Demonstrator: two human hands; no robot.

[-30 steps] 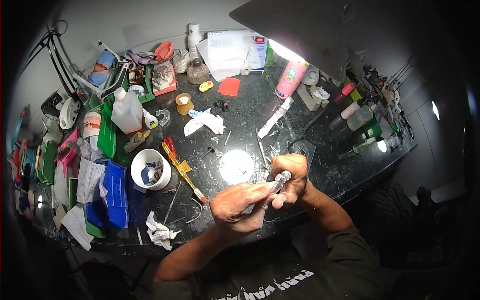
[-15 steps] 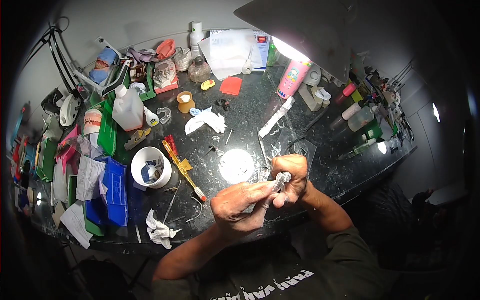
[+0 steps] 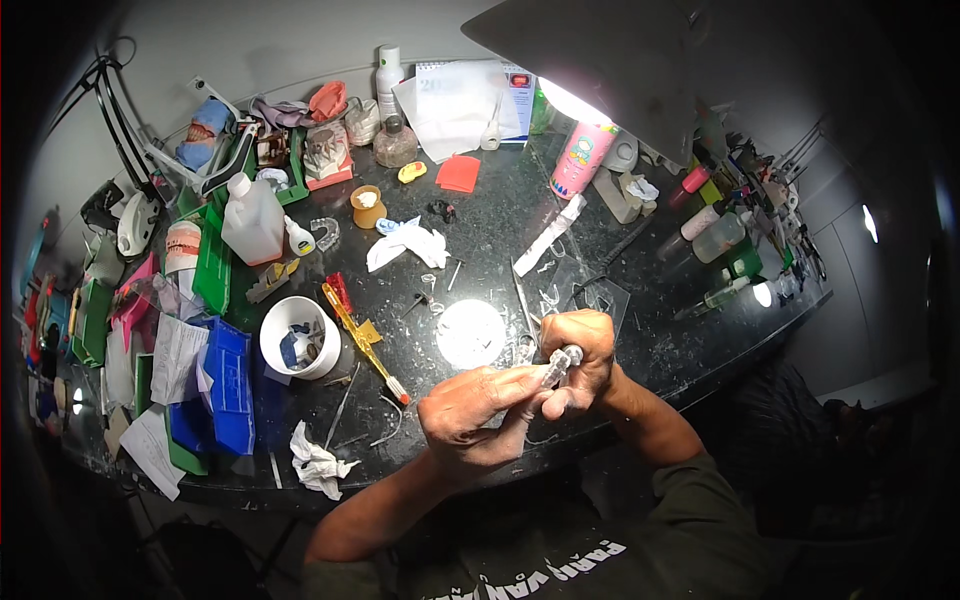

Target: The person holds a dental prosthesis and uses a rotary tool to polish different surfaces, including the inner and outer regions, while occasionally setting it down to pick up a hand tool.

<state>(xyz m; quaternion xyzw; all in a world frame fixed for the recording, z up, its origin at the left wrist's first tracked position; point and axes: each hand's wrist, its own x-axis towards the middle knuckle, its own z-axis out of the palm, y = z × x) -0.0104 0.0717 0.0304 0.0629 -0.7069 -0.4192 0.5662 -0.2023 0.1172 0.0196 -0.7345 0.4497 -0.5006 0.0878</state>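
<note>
My left hand [image 3: 478, 412] is closed, its fingers stretched together in a pinch on a small clear plastic piece [image 3: 553, 375] that looks like a dental aligner. Against it, my right hand [image 3: 582, 345] is curled into a fist around a grey, round-ended tool [image 3: 573, 354]; most of that tool is hidden in the palm, so its kind is unclear. Both hands meet above the near edge of the dark bench. Just beyond them lies a bright white round disc [image 3: 471, 334]. Small clear offcuts [image 3: 548, 300] lie past the right hand.
Left of my hands stand a white tub [image 3: 334, 352] with scraps in it and a yellow-handled brush [image 3: 362, 335]. Crumpled tissue [image 3: 316, 462] lies near the front edge. Blue bins [image 3: 232, 385] line the left side. A lamp shade [image 3: 600, 60] hangs over the back right, above a pink can [image 3: 580, 160].
Both hands stay together with nearly the same hold on the clear piece and the tool. The whole view has shifted very slightly; nothing on the bench has visibly moved.
</note>
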